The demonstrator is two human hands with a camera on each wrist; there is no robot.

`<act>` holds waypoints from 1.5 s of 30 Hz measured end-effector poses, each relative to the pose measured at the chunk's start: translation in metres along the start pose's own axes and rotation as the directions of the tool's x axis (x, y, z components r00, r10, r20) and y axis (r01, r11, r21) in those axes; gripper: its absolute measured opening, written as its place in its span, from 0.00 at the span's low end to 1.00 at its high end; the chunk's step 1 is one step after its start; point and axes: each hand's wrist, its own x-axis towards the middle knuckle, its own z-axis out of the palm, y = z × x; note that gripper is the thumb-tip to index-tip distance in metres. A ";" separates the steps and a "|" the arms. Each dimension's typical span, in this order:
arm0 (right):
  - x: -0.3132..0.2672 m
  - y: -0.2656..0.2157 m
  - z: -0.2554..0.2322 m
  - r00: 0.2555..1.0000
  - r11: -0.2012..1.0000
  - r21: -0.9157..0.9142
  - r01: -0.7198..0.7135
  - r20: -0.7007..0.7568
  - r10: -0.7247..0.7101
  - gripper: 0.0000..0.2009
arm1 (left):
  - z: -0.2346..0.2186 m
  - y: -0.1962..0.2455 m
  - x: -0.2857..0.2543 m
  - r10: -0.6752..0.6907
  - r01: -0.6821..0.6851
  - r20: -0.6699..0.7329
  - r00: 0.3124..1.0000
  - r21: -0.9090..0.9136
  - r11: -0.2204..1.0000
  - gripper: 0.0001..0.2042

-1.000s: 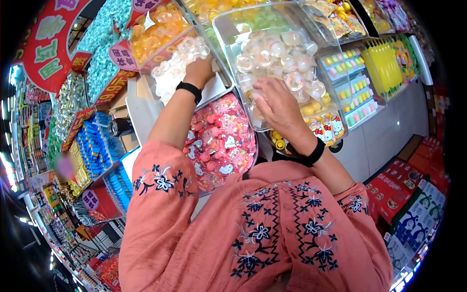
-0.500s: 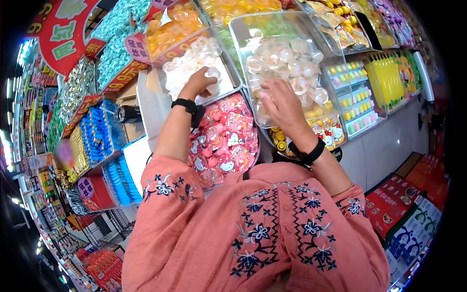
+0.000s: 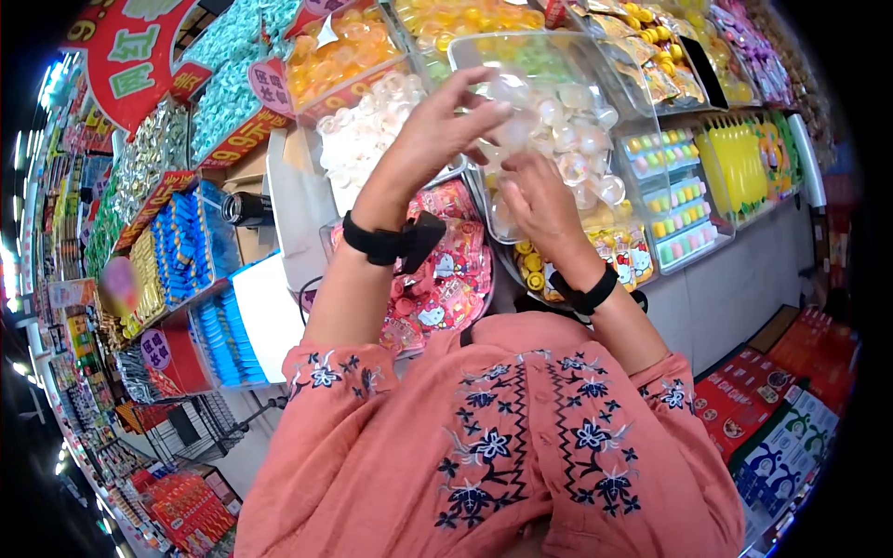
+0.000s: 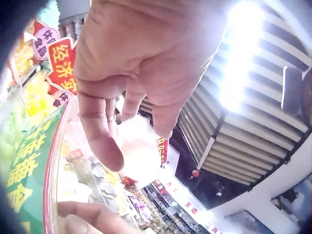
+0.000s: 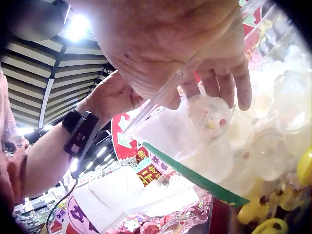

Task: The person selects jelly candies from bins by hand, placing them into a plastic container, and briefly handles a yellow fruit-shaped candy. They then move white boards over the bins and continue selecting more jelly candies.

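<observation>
Left hand (image 3: 439, 133), fingers wide, above clear bin (image 3: 530, 38) of cups (image 3: 588, 139), right hand (image 3: 544, 206), fingers loosely extended, over bin's near edge.

Head cam: wide fisheye, looks fwd & down over shirt front (image 3: 502, 418) to L hand (image 3: 442, 130) & R hand (image 3: 542, 206) at mid dist. L-wrist cam: v. close to L hand, tipped up, slatted ceiling (image 4: 243, 131) on R side; glare there, so exact tilt hard to judge. R-wrist cam: v. close to R hand, also angled up, w/ L forearm (image 5: 46, 158) behind. Head & R-wrist views share both hands + clear cups (image 3: 588, 139).
</observation>
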 end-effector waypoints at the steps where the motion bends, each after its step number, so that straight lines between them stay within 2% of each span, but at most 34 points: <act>1: -0.002 -0.002 0.000 1.000 1.000 -0.010 -0.019 0.003 0.019 0.11 | 0.005 0.005 0.002 0.010 -0.010 0.013 1.000 0.001 1.000 0.24; 2: -0.003 -0.002 0.000 0.999 0.999 -0.020 -0.041 0.003 0.041 0.11 | 0.001 0.003 0.006 0.015 -0.014 -0.037 0.999 0.031 0.999 0.23; 4: -0.001 0.001 -0.001 1.000 1.000 0.013 0.003 -0.013 -0.003 0.11 | -0.019 -0.015 0.022 0.021 -0.010 -0.129 0.991 0.089 0.996 0.23; 5: -0.001 0.002 -0.001 1.000 0.999 0.030 0.022 -0.021 -0.021 0.11 | -0.036 -0.034 0.034 0.061 -0.030 -0.211 0.976 0.150 0.988 0.22; 6: -0.003 0.002 0.000 0.999 0.999 0.023 0.026 -0.022 -0.025 0.11 | -0.061 -0.056 0.046 0.083 -0.044 -0.225 0.971 0.171 0.984 0.24; 7: -0.002 0.002 0.000 0.999 0.999 0.015 0.033 -0.023 -0.032 0.11 | -0.081 -0.068 0.053 0.083 0.021 -0.301 0.950 0.326 0.945 0.28; 8: -0.001 0.002 0.000 0.999 0.999 0.007 0.042 -0.024 -0.042 0.11 | -0.101 -0.085 0.063 0.099 0.051 -0.314 0.944 0.436 0.899 0.33; 10: 0.001 0.001 -0.001 0.999 0.999 0.017 0.032 -0.013 -0.032 0.11 | -0.148 -0.142 0.086 0.150 0.069 -0.345 0.927 0.548 0.834 0.37; 13: 0.003 -0.001 -0.003 1.000 1.000 0.015 0.010 0.003 -0.010 0.12 | -0.171 -0.155 0.097 0.028 0.224 -0.315 0.949 0.732 0.644 0.40; 19: 0.005 -0.004 -0.004 0.999 0.999 0.015 -0.041 0.022 0.041 0.13 | -0.188 -0.188 0.138 -0.041 0.167 -0.177 0.983 0.795 0.584 0.41; 22: 0.006 -0.005 -0.006 0.997 0.998 0.020 -0.061 0.039 0.060 0.13 | -0.182 -0.193 0.149 0.004 0.159 -0.200 0.980 0.790 0.592 0.39; 25: 0.009 -0.007 -0.007 0.996 0.997 0.016 -0.070 0.056 0.069 0.13 | -0.179 -0.187 0.155 -0.123 0.247 -0.214 0.969 0.835 0.491 0.38; 27: 0.009 -0.007 -0.007 0.996 0.997 0.015 -0.071 0.062 0.070 0.13 | -0.183 -0.183 0.159 -0.237 0.247 -0.154 0.959 0.867 0.434 0.40; 31: 0.009 -0.007 -0.007 0.996 0.998 0.014 -0.063 0.057 0.063 0.13 | -0.170 -0.174 0.151 -0.432 0.290 -0.146 0.890 0.912 0.289 0.44; 34: 0.010 -0.007 -0.007 0.996 0.998 0.017 -0.064 0.056 0.063 0.13 | -0.147 -0.171 0.135 -0.287 0.297 -0.230 0.930 0.929 0.220 0.48; 35: 0.010 -0.007 -0.007 0.996 0.998 0.018 -0.065 0.060 0.064 0.13 | -0.148 -0.184 0.135 -0.196 0.283 -0.239 0.951 0.928 0.242 0.47; 38: 0.011 -0.009 -0.009 0.996 0.997 0.026 -0.072 0.062 0.070 0.13 | -0.145 -0.191 0.135 -0.035 0.263 -0.263 0.964 0.923 0.281 0.48; 41: 0.011 -0.010 -0.009 0.995 0.996 0.030 -0.080 0.058 0.078 0.13 | -0.150 -0.197 0.147 -0.049 0.181 -0.174 0.983 0.957 0.226 0.50; 44: 0.010 -0.009 -0.008 0.996 0.997 0.025 -0.077 0.050 0.075 0.12 | -0.149 -0.187 0.153 -0.195 0.224 -0.185 0.963 0.953 0.203 0.51; 45: 0.010 -0.009 -0.008 0.996 0.996 0.027 -0.079 0.047 0.078 0.12 | -0.151 -0.190 0.157 -0.226 0.229 -0.172 0.959 0.939 0.255 0.50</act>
